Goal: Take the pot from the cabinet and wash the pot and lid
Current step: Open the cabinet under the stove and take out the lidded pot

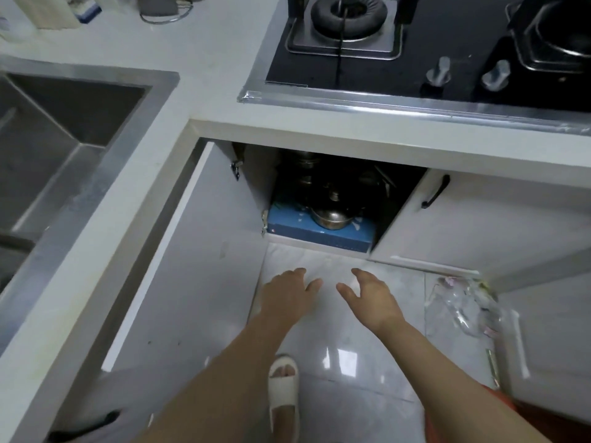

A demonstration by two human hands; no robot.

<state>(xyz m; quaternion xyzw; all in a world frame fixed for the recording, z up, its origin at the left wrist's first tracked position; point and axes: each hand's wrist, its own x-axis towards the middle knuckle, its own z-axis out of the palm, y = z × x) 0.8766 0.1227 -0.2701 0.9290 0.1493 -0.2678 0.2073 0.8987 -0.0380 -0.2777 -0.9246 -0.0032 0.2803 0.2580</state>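
Grip: none yet. Left hand (289, 290) and right hand (372, 294) both released, fingers relaxed and spread, holding nothing, stretched side by side toward the cabinet (335, 193) opening, well short of it, above the floor tile.

Item 1: pot (331, 218), w/ lid (334, 203) seated on top. Location: inside cabinet, front edge, sitting on a blue box (319, 233). Cabinet door (198, 251) stood swung open to pot's left. More dark cookware stacked behind pot; details too dim to tell.

Handling (est.): polished metal, rigid, not fragile; prob. moderate wt., empty as far as could be judged. Smooth surface, likely slippery if gripped on the body. Lid appeared loose w/ small knob, could slide off if pot tipped.

Hold pts (est.): two-hand lift at opp. sides; side handles not clearly visible. Keep level, or thumb on lid knob.

Item 2: sink (73, 129), up and far left of pot, set in counter. Wash dest.

Item 3: gas hob (415, 52), on counter directly above pot.
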